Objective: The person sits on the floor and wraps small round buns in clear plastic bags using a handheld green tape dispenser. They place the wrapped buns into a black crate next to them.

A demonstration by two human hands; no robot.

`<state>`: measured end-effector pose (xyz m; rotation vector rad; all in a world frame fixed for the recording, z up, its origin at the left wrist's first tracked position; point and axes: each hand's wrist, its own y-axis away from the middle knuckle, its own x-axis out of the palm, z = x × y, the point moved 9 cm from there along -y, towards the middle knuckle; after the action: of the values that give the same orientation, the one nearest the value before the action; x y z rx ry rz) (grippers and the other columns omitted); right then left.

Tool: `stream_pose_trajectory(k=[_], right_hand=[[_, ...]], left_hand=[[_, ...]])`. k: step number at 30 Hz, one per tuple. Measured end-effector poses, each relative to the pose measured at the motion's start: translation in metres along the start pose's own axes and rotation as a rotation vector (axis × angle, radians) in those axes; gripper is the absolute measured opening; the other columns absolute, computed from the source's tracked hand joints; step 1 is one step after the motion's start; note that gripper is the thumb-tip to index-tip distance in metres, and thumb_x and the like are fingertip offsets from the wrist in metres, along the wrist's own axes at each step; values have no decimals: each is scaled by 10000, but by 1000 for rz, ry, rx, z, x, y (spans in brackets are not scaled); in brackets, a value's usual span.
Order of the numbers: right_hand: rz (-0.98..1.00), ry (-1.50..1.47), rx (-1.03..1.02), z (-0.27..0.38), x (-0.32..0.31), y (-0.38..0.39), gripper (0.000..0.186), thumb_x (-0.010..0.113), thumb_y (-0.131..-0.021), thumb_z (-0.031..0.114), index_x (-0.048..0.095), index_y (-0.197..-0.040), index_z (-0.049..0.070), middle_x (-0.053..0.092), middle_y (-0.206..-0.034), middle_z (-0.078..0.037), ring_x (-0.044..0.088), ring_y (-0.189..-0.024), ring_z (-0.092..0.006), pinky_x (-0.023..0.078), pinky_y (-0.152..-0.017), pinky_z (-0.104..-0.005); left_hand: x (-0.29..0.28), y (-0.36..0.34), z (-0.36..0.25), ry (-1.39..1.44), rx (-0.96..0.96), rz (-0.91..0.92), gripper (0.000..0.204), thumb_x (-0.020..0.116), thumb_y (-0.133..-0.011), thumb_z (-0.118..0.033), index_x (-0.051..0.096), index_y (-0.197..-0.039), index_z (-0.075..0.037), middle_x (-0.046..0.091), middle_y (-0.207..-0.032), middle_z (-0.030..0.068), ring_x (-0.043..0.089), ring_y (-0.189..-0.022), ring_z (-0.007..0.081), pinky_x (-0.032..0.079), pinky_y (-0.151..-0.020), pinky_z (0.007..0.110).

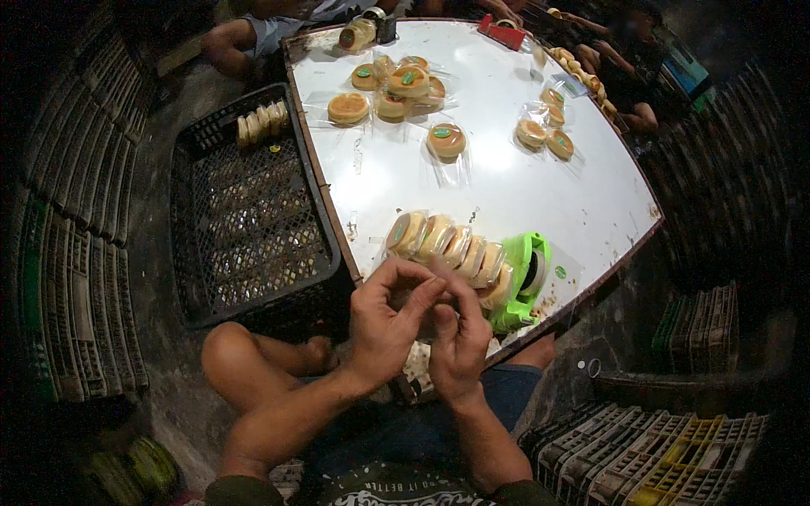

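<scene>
Head view: the left hand (380,329) and right hand (460,350) are close together over the near edge of the worktop (380,177), fingers curled; I cannot tell whether they grip anything. Just beyond them, a row of wrapped buns (456,246) lies beside a green tape dispenser (515,263). A black crate (245,211) stands left of the worktop.
</scene>
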<state>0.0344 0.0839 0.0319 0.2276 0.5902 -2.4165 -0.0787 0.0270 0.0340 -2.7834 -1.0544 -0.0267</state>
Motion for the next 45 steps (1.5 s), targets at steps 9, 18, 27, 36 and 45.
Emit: stream_pose_trajectory(k=[9,18,27,36,45], right_hand=[[23,230,-124,18,-35,-14,244,683,-811,28,629,-1047,59,618,-904,-91,588,-824,-286,425,-813,-398],[-109,152,-30,-23,-49,-16,94,659,-869,84,601,-832,19,573,-1129,-144,546,-1090,-299,425,-970,-420],[-468,-223,216,-56,-52,21,423,523,-941,67,357,-1330,37,539,-1203,-154,543,-1096,-268,421,-982,-408],[-431,518,664,-202,-188,72,416,664,-857,362,665,-883,-54,622,-1008,-209,585,-927,-341,431,-885,-415],[-601,-412,935,-228,-126,160,274,603,-938,257,662,-943,-11,640,-942,-75,576,-858,-181,459,-804,-335]], left_hand=[[18,-1,31,249,-236,221,333,679,-887,-77,551,-1184,3,612,-903,33,593,-881,92,510,-754,239],[14,-2,-12,-610,276,73,172,752,-823,-123,655,-925,-25,596,-1067,95,595,-989,159,521,-788,299],[11,-7,90,297,-128,-86,244,647,-863,-11,454,-996,-78,537,-904,16,528,-809,90,468,-729,236],[32,-13,72,146,-202,23,361,672,-867,-47,458,-1149,28,601,-796,27,556,-718,68,450,-650,204],[23,-15,85,94,-249,-94,377,681,-852,-66,431,-1116,32,588,-847,60,550,-770,104,467,-697,252]])
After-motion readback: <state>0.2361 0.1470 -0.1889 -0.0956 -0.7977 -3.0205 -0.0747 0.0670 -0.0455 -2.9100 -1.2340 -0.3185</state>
